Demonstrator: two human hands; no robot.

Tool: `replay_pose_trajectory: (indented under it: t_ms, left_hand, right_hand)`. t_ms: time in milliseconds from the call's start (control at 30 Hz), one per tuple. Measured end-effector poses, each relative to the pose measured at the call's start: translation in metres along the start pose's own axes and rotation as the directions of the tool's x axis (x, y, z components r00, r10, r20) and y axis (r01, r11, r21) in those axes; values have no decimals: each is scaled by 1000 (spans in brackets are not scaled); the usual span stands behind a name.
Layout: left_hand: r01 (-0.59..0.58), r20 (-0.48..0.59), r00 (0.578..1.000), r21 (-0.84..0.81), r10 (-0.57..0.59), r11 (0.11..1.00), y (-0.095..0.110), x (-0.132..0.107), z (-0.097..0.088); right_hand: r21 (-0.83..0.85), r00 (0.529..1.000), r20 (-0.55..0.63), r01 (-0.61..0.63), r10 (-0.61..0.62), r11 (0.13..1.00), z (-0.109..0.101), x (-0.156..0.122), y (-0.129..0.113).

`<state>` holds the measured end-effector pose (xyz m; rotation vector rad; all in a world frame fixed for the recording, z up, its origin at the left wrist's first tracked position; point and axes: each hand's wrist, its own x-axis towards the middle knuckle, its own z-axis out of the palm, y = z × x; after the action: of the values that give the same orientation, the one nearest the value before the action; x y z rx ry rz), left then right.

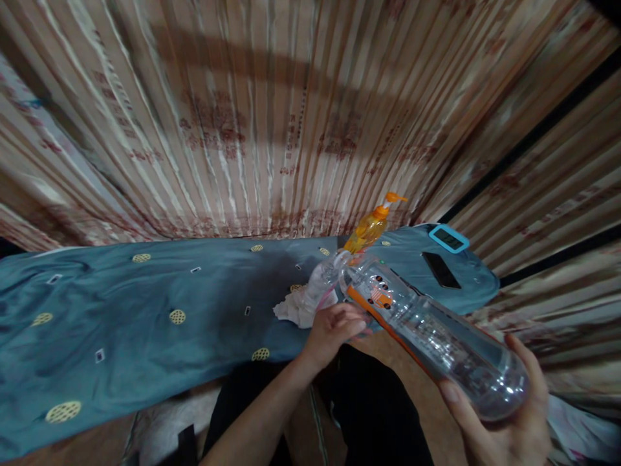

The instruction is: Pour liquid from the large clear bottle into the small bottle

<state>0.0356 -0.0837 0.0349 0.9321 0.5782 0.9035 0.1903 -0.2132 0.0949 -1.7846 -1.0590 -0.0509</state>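
My right hand (519, 401) is wrapped round the base of a large clear plastic water bottle (436, 330), which tilts with its neck up and to the left. The bottle has small orange and black printed pictures near its top and an orange strap (383, 327) along its side. My left hand (334, 330) is closed just below the bottle's neck, close to the strap; what its fingers hold, if anything, is hidden. Crumpled white tissue and clear plastic (305, 301) lie behind my left hand, partly covered by it and the bottle.
A pump bottle (369, 230) of yellow liquid with an orange top stands behind the water bottle. A blue-framed device (449, 239) and a black phone (440, 270) lie at the right end of the blue-green patterned cloth (140, 310). A pleated curtain (272, 129) hangs behind.
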Motion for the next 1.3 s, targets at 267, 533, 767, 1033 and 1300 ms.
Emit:
replay_pose_trajectory:
  t_ms: [267, 533, 767, 1033, 1300]
  left_hand:
    - [29, 121, 992, -399, 21, 916, 1, 7, 23]
    - [100, 139, 990, -531, -30, 842, 1, 21, 31]
    - [57, 93, 996, -562, -6, 825, 8, 24, 34]
    - [16, 72, 997, -544, 28, 839, 9, 26, 35]
    - [6, 53, 998, -560, 29, 828, 9, 26, 36]
  right_hand:
    - [-59, 999, -21, 25, -27, 998, -3, 2, 7]
    - [-112, 997, -19, 68, -71, 991, -5, 4, 22]
    - [-137, 999, -48, 2, -9, 991, -1, 4, 15]
    - [-99, 995, -11, 93, -94, 991, -5, 2, 32]
    - [-46, 992, 19, 125, -124, 991, -12, -3, 52]
